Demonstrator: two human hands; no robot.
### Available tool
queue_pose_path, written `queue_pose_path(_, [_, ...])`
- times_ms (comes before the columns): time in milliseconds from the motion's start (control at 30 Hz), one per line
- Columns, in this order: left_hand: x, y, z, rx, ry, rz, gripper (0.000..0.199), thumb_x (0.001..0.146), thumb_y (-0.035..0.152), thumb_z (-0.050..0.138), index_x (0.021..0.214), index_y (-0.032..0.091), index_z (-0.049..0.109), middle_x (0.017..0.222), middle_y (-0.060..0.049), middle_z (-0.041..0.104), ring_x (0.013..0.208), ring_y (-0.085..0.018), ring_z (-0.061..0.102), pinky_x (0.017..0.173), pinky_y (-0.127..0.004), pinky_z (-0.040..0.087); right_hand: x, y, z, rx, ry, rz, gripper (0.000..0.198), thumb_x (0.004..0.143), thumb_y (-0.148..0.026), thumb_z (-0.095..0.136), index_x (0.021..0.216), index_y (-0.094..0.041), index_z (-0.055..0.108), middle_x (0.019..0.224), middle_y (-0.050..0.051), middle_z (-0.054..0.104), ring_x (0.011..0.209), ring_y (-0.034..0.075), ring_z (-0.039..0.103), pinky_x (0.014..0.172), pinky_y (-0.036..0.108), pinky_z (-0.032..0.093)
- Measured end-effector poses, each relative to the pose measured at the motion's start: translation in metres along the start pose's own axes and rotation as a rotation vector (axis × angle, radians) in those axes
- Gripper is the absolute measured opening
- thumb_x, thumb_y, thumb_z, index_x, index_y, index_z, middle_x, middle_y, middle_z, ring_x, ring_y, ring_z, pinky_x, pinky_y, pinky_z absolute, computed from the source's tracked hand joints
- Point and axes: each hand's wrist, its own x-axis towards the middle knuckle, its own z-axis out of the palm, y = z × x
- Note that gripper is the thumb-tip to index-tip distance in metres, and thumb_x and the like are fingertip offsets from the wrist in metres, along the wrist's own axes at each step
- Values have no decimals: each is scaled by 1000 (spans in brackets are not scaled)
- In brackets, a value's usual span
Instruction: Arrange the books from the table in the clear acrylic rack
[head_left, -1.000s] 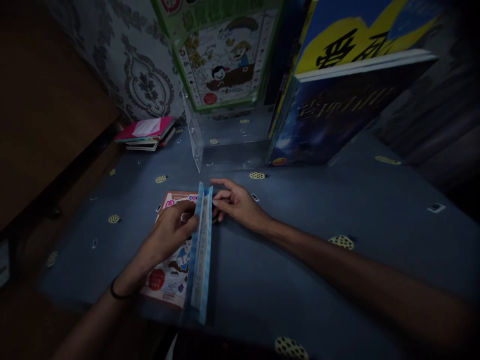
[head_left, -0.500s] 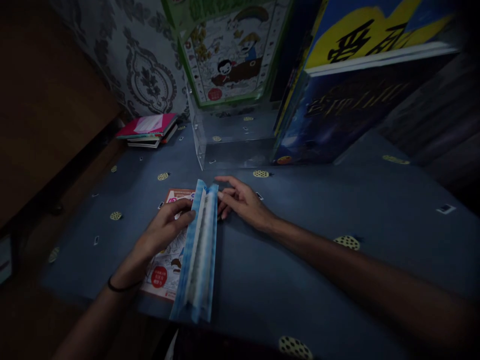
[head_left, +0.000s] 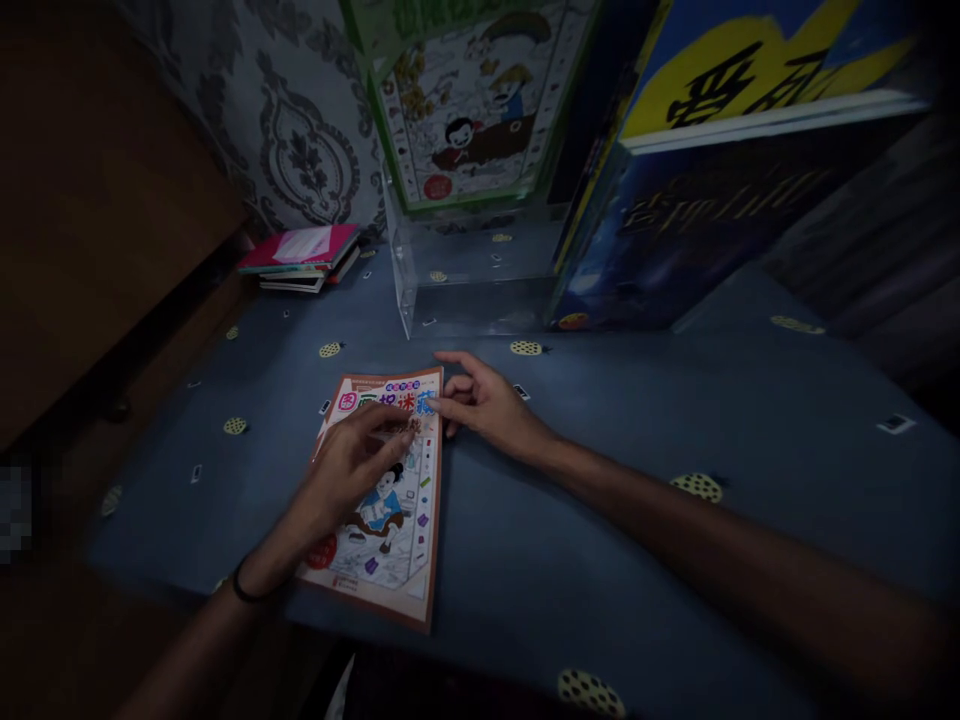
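A thin children's book with an orange-bordered cartoon cover point(head_left: 390, 540) lies flat on the blue patterned cloth point(head_left: 600, 560), near the front edge. My left hand point(head_left: 349, 470) rests on the cover's upper half, fingers spread and flat. My right hand point(head_left: 484, 405) comes in from the right, and its fingertips touch the book's top right corner. Neither hand grips anything.
A clear acrylic stand point(head_left: 465, 290) stands just behind the book, holding a green-framed picture book point(head_left: 469, 100) upright. Large blue and yellow books point(head_left: 697, 180) lean at the back right. A small stack of books with a pink top point(head_left: 300, 255) lies at the back left by the patterned wall.
The blue-edged part that stood upright along the book's right side is no longer seen; the book now lies flat with its cover showing. My left hand shifted onto the cover.
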Motion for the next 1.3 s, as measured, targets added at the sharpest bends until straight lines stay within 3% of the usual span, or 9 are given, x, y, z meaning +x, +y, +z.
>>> queue_pose_path(233, [-10, -36, -26, 449, 283, 81, 36, 92, 42, 53, 116, 19, 66, 118, -12, 66, 107, -29, 61, 97, -46, 48, 1, 3, 2, -3, 9, -17, 57, 78, -17, 69, 131, -22, 47, 70, -10, 61, 55, 9, 63, 52, 22, 54])
queue_pose_path(300, [-13, -45, -34, 508, 304, 49, 41, 92, 44, 50, 121, 18, 64, 117, -13, 66, 107, -30, 60, 97, -48, 48, 1, 3, 2, 7, 11, -14, 57, 79, -17, 69, 130, -22, 47, 72, -9, 61, 56, 9, 63, 52, 23, 55])
queue_pose_path(433, [-16, -51, -44, 363, 247, -35, 46, 93, 47, 51, 127, 18, 60, 118, -12, 69, 102, -28, 65, 92, -45, 51, 0, 2, 2, 2, 3, 6, 55, 80, -18, 69, 130, -23, 47, 76, -8, 63, 57, 9, 63, 53, 24, 56])
queue_pose_path(600, [-12, -50, -48, -17, 232, -132, 49, 86, 50, 63, 121, 15, 64, 121, -15, 71, 110, -31, 67, 85, -39, 55, 0, -1, 1, -1, -10, 29, 55, 79, -20, 73, 129, -22, 49, 74, -8, 63, 55, 9, 63, 54, 24, 56])
queue_pose_path(700, [-12, -50, -48, -114, 247, -144, 45, 85, 47, 66, 117, 15, 65, 118, -15, 72, 108, -29, 68, 84, -36, 55, 0, -2, 0, 22, -22, 43, 58, 77, -21, 75, 129, -20, 49, 73, -8, 64, 55, 9, 64, 55, 24, 56])
queue_pose_path(867, [-14, -46, -43, 77, 248, -110, 43, 88, 45, 61, 121, 18, 65, 113, -12, 73, 95, -26, 70, 79, -36, 55, 2, -5, -2, 59, -63, 72, 56, 76, -25, 77, 124, -19, 49, 72, -7, 67, 56, 10, 65, 55, 24, 57])
queue_pose_path(1067, [-17, -44, -35, 358, 236, 48, 39, 92, 37, 51, 126, 19, 61, 116, -11, 70, 104, -27, 66, 95, -42, 51, 2, -6, -1, 70, -67, 65, 37, 81, -32, 73, 107, -21, 50, 77, -2, 73, 62, 12, 67, 54, 24, 57])
queue_pose_path(1200, [-20, -48, -38, 274, 248, 30, 40, 91, 34, 53, 127, 19, 61, 122, -11, 67, 112, -27, 63, 101, -44, 47, 2, -5, -1, 56, -68, 51, 38, 81, -32, 73, 108, -21, 49, 72, -4, 71, 60, 12, 66, 54, 23, 57])
queue_pose_path(1300, [-19, -49, -43, -9, 261, -70, 39, 87, 37, 61, 121, 18, 64, 121, -12, 68, 113, -28, 63, 98, -43, 49, 2, -5, -1, 49, -73, 55, 38, 81, -33, 74, 108, -22, 49, 72, -4, 70, 59, 12, 66, 54, 24, 57])
